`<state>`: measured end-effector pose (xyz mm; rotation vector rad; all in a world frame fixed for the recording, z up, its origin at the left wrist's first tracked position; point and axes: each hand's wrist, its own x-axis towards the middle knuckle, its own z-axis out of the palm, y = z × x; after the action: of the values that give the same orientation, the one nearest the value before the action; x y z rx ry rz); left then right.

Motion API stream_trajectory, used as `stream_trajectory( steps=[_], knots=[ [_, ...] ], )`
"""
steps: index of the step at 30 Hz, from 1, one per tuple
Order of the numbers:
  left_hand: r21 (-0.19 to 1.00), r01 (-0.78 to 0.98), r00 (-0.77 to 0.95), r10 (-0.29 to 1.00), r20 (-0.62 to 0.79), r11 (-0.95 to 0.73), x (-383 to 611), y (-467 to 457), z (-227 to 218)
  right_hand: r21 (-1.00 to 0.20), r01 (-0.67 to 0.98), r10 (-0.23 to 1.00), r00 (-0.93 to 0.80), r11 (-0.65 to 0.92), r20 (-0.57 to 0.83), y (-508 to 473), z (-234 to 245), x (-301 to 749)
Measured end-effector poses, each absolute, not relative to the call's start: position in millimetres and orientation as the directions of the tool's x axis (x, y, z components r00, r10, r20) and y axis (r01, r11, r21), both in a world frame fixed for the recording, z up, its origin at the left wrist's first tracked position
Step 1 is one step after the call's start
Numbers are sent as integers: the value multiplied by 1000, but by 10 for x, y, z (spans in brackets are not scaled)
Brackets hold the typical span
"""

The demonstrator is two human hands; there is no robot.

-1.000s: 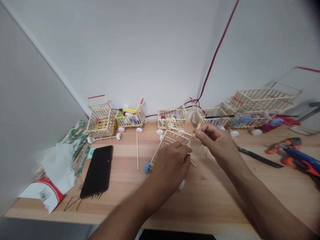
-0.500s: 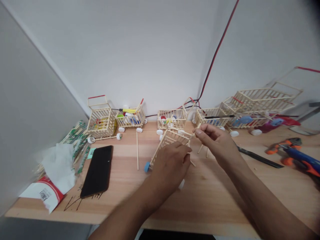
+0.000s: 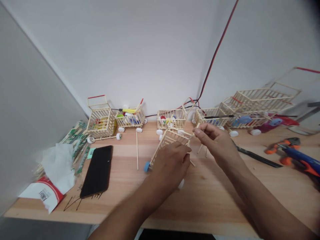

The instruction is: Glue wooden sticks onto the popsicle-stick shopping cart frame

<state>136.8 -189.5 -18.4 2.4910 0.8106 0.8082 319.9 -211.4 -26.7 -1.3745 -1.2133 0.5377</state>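
In the middle of the table, a small shopping cart made of thin wooden sticks stands with bottle-cap wheels, one of them a blue cap. My left hand is closed over the cart's near side and hides much of it. Pinched between the thumb and fingers of my right hand is a thin wooden stick, tilted, its lower end at the cart's upper right corner. I cannot tell whether that end touches the cart. Short loose sticks lie on the table just behind the right hand.
Several finished stick carts line the wall. A phone, wrapped sticks and torn packaging lie left. One long stick lies left of the cart. Right are a black blade-like strip, orange-handled pliers and a blue tool.
Hardly anything differs. The view has shifted very slightly; both hands keep their hold on the cart and the stick.
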Motion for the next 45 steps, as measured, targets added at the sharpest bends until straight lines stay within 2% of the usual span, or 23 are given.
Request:
stream_trajectory(
  steps=[45],
  knots=[
    [518, 396, 665, 626, 408, -758, 1360, -1899, -188, -911, 375, 861, 392, 173, 325, -2153, -195, 3100]
  ],
)
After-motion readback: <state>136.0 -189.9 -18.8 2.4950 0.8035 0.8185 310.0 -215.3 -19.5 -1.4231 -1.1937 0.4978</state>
